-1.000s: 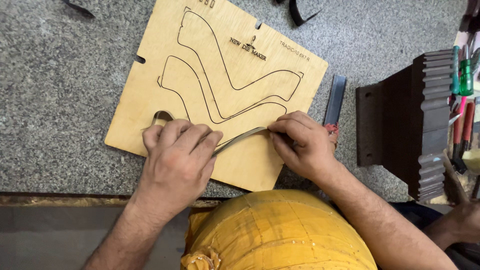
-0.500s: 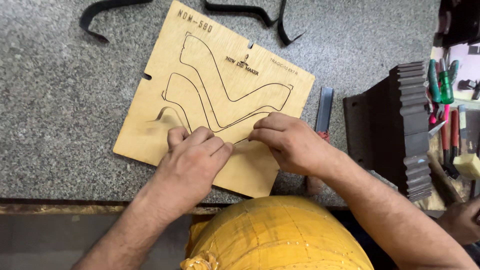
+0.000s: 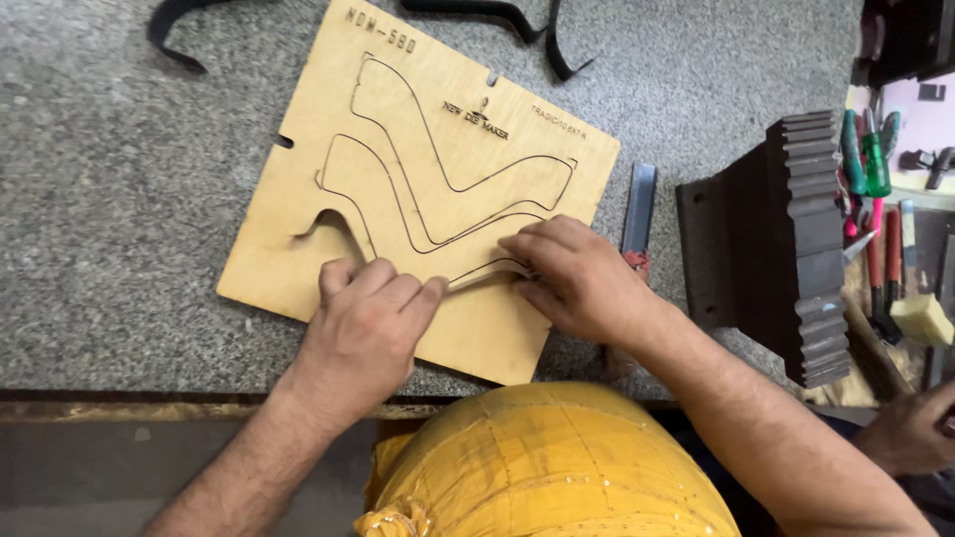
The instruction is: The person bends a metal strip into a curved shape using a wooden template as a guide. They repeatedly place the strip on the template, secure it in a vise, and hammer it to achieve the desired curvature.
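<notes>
left hand [image 3: 366, 323]: lay flat, fingers together, pressing on the lower edge of the board, lower centre of frame; not clamped on anything.
right hand [image 3: 577, 278]: just right of centre, fingertips pinched on a thin metal strip [image 3: 487, 268] at the board's surface.
hands: near each other, not touching, the strip running between them.
board [image 3: 418, 169]: flat plywood sheet with curved slots cut in it, tilted, centre to upper centre, on the counter.
counter [image 3: 119, 199]: grey speckled stone, filled the left and top.
black strips [image 3: 497, 12]: curved pieces at the top edge, apart from the board.
chisel [image 3: 639, 209]: right of the board, beside the right hand.
ridged block [image 3: 796, 239]: dark, right of frame.
screwdrivers [image 3: 865, 159]: far right, past the block.
yellow bundle [image 3: 547, 467]: bottom centre, below both hands.
</notes>
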